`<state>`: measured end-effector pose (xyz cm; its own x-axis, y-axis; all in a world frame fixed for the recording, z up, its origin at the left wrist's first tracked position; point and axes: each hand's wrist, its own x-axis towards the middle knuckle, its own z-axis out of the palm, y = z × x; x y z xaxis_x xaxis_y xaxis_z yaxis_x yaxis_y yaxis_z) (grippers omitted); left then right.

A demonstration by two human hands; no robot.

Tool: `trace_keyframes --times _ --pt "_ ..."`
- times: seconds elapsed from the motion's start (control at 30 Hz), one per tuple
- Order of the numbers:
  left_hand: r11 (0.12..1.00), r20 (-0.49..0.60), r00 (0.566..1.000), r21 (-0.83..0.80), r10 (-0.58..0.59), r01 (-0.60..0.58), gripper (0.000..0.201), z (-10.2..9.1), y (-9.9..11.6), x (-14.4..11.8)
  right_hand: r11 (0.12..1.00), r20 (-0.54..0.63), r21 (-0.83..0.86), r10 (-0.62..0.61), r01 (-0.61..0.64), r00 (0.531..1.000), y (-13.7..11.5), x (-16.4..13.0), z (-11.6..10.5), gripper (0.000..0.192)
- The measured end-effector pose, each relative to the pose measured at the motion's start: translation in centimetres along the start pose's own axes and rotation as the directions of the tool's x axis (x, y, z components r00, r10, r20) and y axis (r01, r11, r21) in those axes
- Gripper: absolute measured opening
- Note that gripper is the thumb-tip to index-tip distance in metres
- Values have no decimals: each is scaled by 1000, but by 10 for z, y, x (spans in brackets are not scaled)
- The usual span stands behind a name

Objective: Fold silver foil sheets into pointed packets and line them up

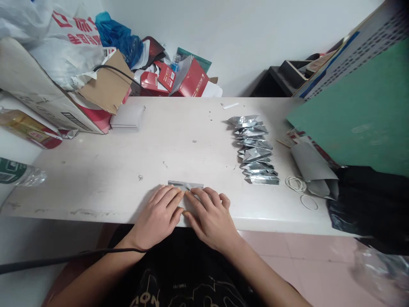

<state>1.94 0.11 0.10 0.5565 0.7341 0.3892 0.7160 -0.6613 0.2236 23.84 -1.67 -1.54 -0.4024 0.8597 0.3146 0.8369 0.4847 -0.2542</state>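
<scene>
A small silver foil sheet (185, 185) lies flat at the near edge of the white table (179, 140). My left hand (159, 215) and my right hand (209, 215) both rest palm down on it, fingers spread and fingertips meeting over its middle, so most of the sheet is hidden. To the right, a row of several folded silver foil pieces (255, 149) runs from the table's middle toward the near edge.
Rubber bands (295, 183) and a grey paper sleeve (315, 170) lie right of the foil row. A green board (361, 111) leans at the right. Cardboard boxes (47, 98), plastic bags and red cartons crowd the back left. A plastic bottle (19, 174) lies at the left edge.
</scene>
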Motion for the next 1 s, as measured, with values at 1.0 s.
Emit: trace_keyframes --times 1.0 --pt "985 -106 989 130 -103 116 42 -7 -3 -14 988 -236 114 127 -103 963 41 -8 -12 29"
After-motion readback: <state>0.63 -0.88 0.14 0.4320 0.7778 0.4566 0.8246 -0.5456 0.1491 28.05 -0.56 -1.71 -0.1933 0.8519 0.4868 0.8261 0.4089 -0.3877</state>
